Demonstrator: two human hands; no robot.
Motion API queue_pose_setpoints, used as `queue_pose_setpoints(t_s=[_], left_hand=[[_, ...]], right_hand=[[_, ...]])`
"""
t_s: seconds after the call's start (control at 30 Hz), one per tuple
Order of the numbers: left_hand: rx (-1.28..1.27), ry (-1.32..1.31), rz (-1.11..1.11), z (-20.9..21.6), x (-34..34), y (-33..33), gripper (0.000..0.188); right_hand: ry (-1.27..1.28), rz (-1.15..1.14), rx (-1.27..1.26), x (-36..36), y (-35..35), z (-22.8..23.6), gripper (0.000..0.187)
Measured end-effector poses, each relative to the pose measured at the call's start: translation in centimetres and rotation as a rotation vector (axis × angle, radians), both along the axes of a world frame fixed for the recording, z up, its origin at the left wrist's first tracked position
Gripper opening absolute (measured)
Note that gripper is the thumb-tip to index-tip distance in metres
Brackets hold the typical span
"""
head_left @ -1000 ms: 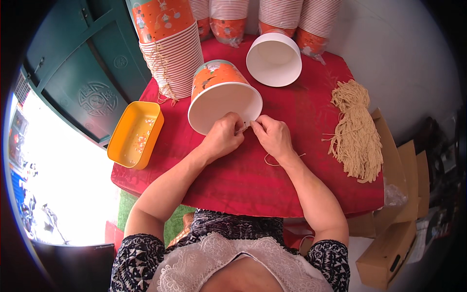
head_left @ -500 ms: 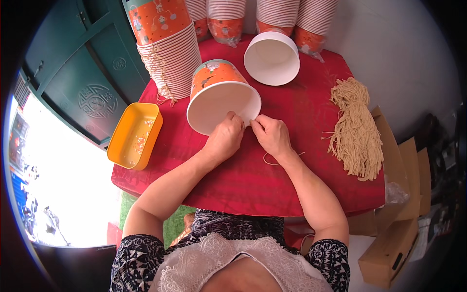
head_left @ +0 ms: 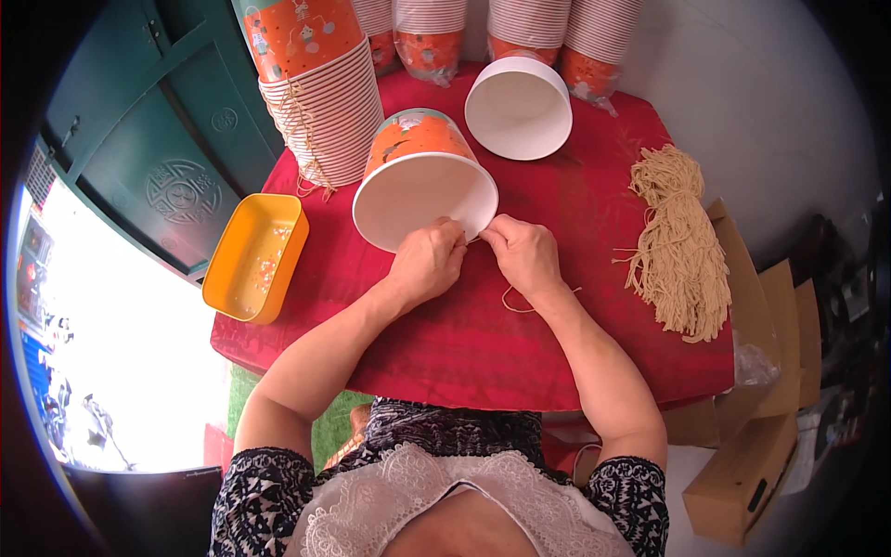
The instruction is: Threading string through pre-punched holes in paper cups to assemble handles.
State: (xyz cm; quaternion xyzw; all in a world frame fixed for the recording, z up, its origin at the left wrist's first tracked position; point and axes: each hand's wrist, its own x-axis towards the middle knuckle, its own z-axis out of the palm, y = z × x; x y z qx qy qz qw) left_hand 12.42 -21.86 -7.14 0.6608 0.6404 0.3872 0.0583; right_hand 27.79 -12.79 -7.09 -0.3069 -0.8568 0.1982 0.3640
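Observation:
An orange-and-green printed paper bucket (head_left: pixel 422 139) lies on its side, its white mouth turned toward me. At the lower right of its rim, my left hand (head_left: pixel 430 260) is closed, fingertips just inside the mouth. My right hand (head_left: pixel 525 255) pinches a tan string beside the same rim, close to the left fingertips. A short bit of string spans the gap between both hands, and a loose end (head_left: pixel 516 307) curls on the table below the right wrist. What lies inside the left fingers is mostly hidden.
A red cloth covers the table (head_left: pixel 445 353). Around it are a tall bucket stack (head_left: pixel 325 121) with strings, a yellow tub (head_left: pixel 299 251), another white-mouthed bucket (head_left: pixel 520 111), a tan string bundle (head_left: pixel 682 251) and several wrapped stacks (head_left: pixel 432 46). Cardboard boxes (head_left: pixel 742 483) stand at right.
My fingers have shifted slightly at the rim, and the right hand has turned a little. The bucket has tilted slightly. The surrounding things stay in place.

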Motion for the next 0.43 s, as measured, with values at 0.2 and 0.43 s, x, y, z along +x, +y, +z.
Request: queue_pose_setpoints(t_s=[0.2, 0.43], left_hand=[[-0.038, 0.025, 0.041, 0.55, 0.13, -0.33, 0.004], [-0.048, 0.014, 0.011, 0.44, 0.02, -0.44, 0.004]], right_hand=[[-0.027, -0.002, 0.301, -0.09, -0.12, 0.19, 0.018], [-0.056, 0.001, 0.43, -0.09, 0.21, 0.07, 0.017]])
